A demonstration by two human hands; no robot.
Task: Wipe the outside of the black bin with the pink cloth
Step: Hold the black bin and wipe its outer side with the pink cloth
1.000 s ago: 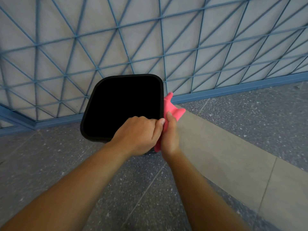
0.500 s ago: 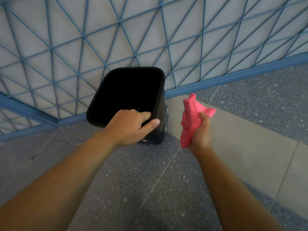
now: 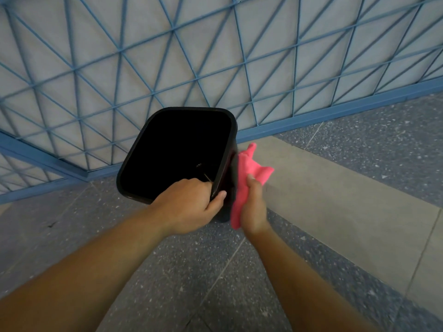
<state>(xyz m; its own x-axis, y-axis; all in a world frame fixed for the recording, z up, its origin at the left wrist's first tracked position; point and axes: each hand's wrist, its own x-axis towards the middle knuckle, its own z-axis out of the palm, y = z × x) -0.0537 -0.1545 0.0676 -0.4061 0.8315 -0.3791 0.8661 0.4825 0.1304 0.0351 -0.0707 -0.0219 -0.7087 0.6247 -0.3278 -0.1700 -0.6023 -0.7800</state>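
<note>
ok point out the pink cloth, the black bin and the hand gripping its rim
pink cloth (image 3: 244,168): head view, on the upper fold beside the bin's side
black bin (image 3: 153,119): head view, on the far-left rim
left hand (image 3: 189,204): head view, on the back of the hand

One head-worn wide-angle view, looking forward and steeply down.

The camera sits above both forearms, which enter from the bottom edge; it looks close into the open mouth of the black bin (image 3: 177,152) near frame centre; the speckled floor (image 3: 359,164) fills the lower half; a blue lattice wall (image 3: 167,56) bows across the top from lens distortion; no second view shares the scene.
</note>
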